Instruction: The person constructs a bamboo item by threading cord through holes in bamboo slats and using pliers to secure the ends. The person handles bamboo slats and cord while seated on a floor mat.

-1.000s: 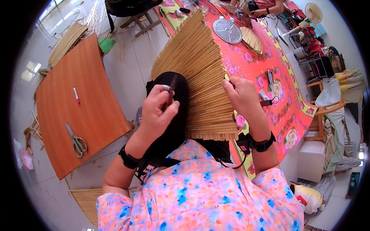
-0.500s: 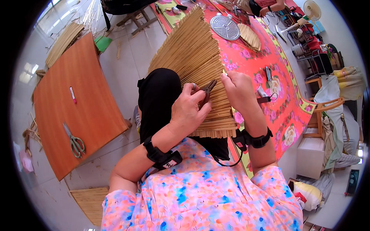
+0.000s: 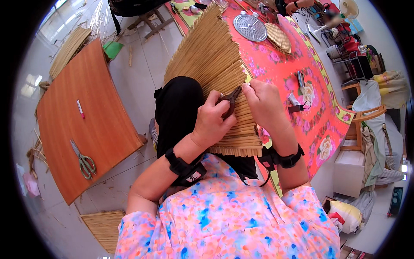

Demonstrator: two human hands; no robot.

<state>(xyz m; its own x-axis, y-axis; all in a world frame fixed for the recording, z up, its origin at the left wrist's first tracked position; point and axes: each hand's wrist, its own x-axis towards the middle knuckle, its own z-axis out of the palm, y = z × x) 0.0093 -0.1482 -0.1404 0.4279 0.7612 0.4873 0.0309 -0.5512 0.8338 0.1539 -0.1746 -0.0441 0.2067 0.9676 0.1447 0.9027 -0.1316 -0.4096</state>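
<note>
Panel point(image 3: 205, 56) of tan stalks, fan-shaped with jagged edges, lies across the seated person's lap, beside the black-trousered knee point(image 3: 179, 97). From where I stand, its right edge overlaps the view of the surface; contact between these 2 cannot be determined.

Left hand point(image 3: 213, 121): clamped around the handles of dark pliers point(image 3: 230, 103), above the panel's right half. The plier tips point up and right, toward the fingertips of the other hand; whether the jaws grip anything cannot be determined.

Right hand point(image 3: 262, 102): thumb and forefinger pinched together at the panel's right edge, just beside the plier tips. What lies between them is hidden. The 2 hands are apart but near each other. Black wristbands point(image 3: 292, 158) are fitted to both arms.

To the person's right, the surface point(image 3: 297, 138) carries a red floral cover. On it are 1 perforated metal disc point(image 3: 250, 27), 1 smaller stalk piece point(image 3: 277, 38), 1 dark-handled tool point(image 3: 300, 79) and 1 tube point(image 3: 293, 99).

To the left, an orange-brown board point(image 3: 92, 125) supports 1 marker point(image 3: 80, 109) and green-handled scissors point(image 3: 86, 166). A co-worker's forearm point(image 3: 305, 3) enters at the far side of the surface.
</note>
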